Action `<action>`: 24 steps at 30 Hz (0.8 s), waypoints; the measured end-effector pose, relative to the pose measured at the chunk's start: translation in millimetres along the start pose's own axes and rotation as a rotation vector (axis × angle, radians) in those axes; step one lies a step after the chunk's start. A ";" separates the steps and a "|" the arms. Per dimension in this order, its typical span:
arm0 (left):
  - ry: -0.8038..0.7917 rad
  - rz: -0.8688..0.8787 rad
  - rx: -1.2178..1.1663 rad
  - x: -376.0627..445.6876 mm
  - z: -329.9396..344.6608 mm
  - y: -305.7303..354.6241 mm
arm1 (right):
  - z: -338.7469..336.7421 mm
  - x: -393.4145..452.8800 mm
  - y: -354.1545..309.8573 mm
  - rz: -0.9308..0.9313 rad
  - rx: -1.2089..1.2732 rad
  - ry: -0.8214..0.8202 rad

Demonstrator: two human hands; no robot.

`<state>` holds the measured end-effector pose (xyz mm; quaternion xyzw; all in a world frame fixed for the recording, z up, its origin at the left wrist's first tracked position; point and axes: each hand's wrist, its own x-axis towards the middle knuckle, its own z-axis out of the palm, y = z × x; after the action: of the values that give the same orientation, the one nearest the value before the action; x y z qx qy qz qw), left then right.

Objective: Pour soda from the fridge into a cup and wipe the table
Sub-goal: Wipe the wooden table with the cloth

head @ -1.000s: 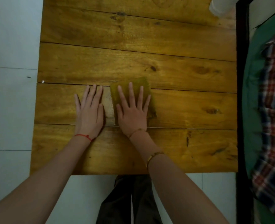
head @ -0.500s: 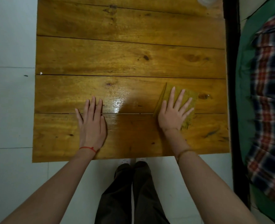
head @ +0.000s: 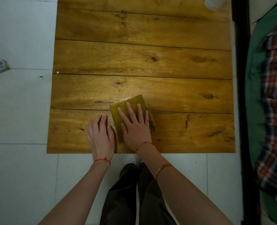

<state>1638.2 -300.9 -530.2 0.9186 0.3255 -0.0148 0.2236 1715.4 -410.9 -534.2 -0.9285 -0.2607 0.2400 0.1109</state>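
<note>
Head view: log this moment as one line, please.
stage: wiping | right hand: flat on cloth | left hand: resting on table, beside cloth | cup: far right corner

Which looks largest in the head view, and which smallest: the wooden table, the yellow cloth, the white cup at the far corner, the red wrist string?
1. wooden table, by far the largest.
2. yellow cloth, partly covered by the right hand.
3. white cup, but the frame edge cuts it, so its full size is unsure.
4. red wrist string, the smallest.

Cloth on table near edge; perhaps cup far right corner.
</note>
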 end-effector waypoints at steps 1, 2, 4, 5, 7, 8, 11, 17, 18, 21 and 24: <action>-0.002 -0.013 0.003 -4.0 0.0 4.3 | -0.2 -10.5 -0.1 0.004 0.011 -0.013; 0.001 -0.030 0.003 -8.1 0.1 8.8 | -1.2 -19.4 0.5 0.008 0.030 -0.024; 0.007 -0.056 -0.013 -16.3 -0.4 18.2 | -7.6 -30.7 4.2 0.004 0.077 -0.059; 0.004 -0.065 -0.021 -20.5 -0.4 22.4 | -12.4 -34.4 6.9 0.006 0.114 -0.067; -0.023 -0.103 -0.055 -28.2 0.5 29.3 | -24.6 -41.3 13.6 0.066 0.247 0.020; -0.040 -0.137 -0.092 -30.9 0.3 32.4 | -31.2 -44.3 18.4 0.138 0.313 0.106; -0.067 -0.254 -0.190 -32.8 -1.5 39.0 | -47.4 -47.0 37.2 0.395 0.399 0.206; -0.156 -0.432 -0.215 -21.9 -6.8 49.7 | -50.8 -35.0 48.4 0.667 0.568 -0.044; -0.175 -0.462 -0.222 -19.3 -7.4 50.7 | -51.4 -32.9 47.6 0.687 0.595 -0.053; -0.233 -0.515 -0.228 -12.0 -11.2 54.6 | -54.4 -26.8 44.8 0.723 0.612 -0.100; -0.259 -0.534 -0.269 -8.1 -14.0 57.3 | -56.4 -22.7 46.1 0.733 0.606 -0.156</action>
<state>1664.8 -339.2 -493.2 0.7536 0.5227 -0.1467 0.3707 1746.6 -466.4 -492.2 -0.8644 0.1576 0.3973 0.2648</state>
